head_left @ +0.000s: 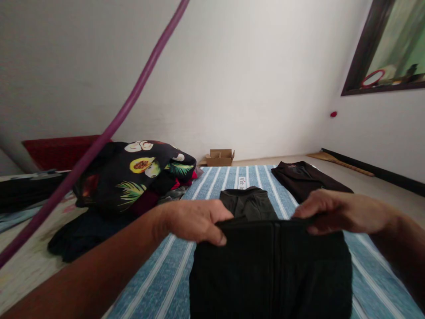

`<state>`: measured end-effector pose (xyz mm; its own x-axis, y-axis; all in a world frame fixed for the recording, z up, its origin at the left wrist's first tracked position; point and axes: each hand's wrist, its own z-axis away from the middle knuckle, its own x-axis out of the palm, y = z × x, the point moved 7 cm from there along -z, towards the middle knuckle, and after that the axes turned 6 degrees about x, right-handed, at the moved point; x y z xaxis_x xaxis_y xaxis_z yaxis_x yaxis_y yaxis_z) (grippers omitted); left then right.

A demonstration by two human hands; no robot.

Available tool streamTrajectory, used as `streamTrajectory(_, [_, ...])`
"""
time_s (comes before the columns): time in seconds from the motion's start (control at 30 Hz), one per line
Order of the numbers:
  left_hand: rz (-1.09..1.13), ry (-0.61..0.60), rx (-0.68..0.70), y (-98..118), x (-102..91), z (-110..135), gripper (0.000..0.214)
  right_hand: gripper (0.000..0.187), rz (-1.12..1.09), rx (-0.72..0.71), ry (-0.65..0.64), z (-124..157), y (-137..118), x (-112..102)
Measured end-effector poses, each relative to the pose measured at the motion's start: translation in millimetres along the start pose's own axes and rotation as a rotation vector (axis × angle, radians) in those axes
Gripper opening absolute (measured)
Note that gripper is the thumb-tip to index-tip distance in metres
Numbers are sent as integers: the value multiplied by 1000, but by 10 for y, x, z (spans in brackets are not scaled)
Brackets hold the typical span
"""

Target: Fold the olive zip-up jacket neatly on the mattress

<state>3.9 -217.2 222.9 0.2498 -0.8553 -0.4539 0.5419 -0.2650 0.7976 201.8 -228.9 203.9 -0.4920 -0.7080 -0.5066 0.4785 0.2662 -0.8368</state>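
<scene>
Black ribbed fabric fills the lower centre of the frame: a dark folded garment held up by its top edge over a blue mattress cover with white stripes. The left hand, just left of centre, pinches the garment's upper left corner, thumb underneath and fingers curled over the fold. The right hand, right of centre, grips the upper right corner in the same way, fingers pressed together along the top and thumb tucked below the edge. Just behind the held piece, at mid-frame, lies a second dark green-black folded garment flat on the stripes, and further back to the right a dark brown folded garment rests near the mattress edge. At the left of the frame sits a heap of clothes topped by a black cloth printed with papayas and palm leaves. A purple tube crosses the upper left diagonally. A small open cardboard box stands on the floor against the white wall, at centre.
</scene>
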Motion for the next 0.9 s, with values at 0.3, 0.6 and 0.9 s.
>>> streamTrajectory(0.3, [269,435,-160,-1299,-1754,-1254,16,23,-435,347,173,-1719,1309,-1340])
streamTrajectory(0.6, [388,679,-218,-2488,-1804,-1750,15,19,-450,488,358,-2308,2461,-1315])
streamTrajectory(0.9, [295,848,-202,-2508,-1968,-1693,17,18,-423,515,393,-2381,2467,-1417])
